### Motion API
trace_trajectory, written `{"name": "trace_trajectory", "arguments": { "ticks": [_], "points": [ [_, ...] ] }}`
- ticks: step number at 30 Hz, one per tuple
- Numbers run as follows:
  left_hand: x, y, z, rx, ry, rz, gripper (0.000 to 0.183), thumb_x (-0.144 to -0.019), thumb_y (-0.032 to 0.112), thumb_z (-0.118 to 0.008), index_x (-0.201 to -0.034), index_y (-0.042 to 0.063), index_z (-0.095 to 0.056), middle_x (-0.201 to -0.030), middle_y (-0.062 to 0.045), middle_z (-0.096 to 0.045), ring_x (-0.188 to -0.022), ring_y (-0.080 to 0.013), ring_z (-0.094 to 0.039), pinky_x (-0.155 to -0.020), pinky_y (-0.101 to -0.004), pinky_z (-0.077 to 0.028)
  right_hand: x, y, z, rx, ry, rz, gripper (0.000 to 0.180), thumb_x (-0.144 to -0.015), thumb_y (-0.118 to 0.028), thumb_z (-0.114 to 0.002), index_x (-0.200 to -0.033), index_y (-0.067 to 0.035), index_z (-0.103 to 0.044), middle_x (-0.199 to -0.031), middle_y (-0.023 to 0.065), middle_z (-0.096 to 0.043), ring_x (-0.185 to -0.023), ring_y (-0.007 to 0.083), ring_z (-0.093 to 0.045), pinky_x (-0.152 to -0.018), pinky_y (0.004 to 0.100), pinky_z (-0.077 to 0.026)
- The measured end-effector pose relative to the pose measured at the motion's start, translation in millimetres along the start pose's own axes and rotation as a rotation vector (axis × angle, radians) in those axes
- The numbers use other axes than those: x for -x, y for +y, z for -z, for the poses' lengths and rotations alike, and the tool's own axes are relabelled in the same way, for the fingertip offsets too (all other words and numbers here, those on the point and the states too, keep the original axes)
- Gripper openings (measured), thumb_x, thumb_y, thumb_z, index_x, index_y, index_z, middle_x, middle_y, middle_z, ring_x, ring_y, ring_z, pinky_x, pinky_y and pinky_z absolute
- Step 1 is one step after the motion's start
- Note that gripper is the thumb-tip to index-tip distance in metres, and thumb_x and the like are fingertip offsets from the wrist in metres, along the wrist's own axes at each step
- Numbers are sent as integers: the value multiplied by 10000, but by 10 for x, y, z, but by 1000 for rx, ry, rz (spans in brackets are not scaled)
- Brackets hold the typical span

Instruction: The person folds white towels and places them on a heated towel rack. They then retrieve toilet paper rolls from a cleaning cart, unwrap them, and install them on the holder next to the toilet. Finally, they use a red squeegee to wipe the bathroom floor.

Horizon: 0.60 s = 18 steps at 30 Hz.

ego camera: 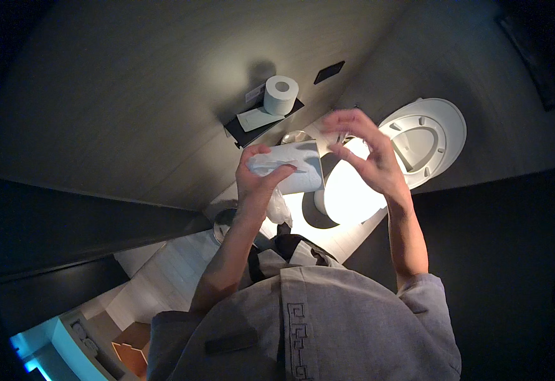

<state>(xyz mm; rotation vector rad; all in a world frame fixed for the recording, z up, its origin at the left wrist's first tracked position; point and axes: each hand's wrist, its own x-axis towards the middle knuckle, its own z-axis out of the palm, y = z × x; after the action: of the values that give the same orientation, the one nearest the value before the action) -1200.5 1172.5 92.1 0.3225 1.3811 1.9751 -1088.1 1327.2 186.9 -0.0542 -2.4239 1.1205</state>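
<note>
My left hand [258, 178] grips a white, box-like tissue pack [301, 157], the thumb lying across its upper face. Soft white folds show beside that thumb; whether they are tissue or wrapping I cannot tell. Below the pack hangs a crumpled whitish translucent piece [279, 209], perhaps plastic. Blurred by motion, my right hand [365, 147] is raised to the right of the pack with fingers curved and apart, nothing visible in it. Beneath it is a white toilet [353, 195], its bowl overexposed by bright light. The toilet's seat and lid [441, 138] are up.
A toilet paper roll [281, 97] stands on a small black wall shelf [246, 135] beside a pale flat packet [258, 119]. A black plate [329, 72] is on the wall. A round bin [224, 224] sits on the floor at left; dark panels flank me.
</note>
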Motion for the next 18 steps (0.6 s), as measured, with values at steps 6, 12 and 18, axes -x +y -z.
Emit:
{"name": "trace_trajectory", "arguments": {
  "ticks": [6, 12, 18],
  "points": [
    [3, -16, -103, 145, -15, 9, 468, -692, -1, -710, -1048, 117, -431, -981, -96, -546, -889, -185, -577, -726, -294, -509, 229, -82, -429, 670, 214, 122, 208, -679, -137, -723, -880, -140, -670, -981, 20, -600, -963, 192, -525, -917, 404, -326],
    [-14, -12, -147, 130, -9, 21, 476, -689, 4, -720, -1048, 101, -423, -1001, -109, -538, -896, -190, -575, -748, -298, -504, 209, 19, -456, 817, 185, 230, 140, -695, -100, -693, -819, -143, -643, -858, -11, -604, -855, 149, -565, -1001, 453, -254],
    [-33, 8, -136, -80, -54, 6, 492, -665, 73, -756, -1036, 72, -432, -993, -108, -522, -887, -188, -569, -776, -299, -494, 68, 20, -175, 395, -34, -68, 24, -783, -126, -649, -804, -113, -649, -824, 2, -619, -808, 153, -592, -1020, 458, -231]
  ]
}}
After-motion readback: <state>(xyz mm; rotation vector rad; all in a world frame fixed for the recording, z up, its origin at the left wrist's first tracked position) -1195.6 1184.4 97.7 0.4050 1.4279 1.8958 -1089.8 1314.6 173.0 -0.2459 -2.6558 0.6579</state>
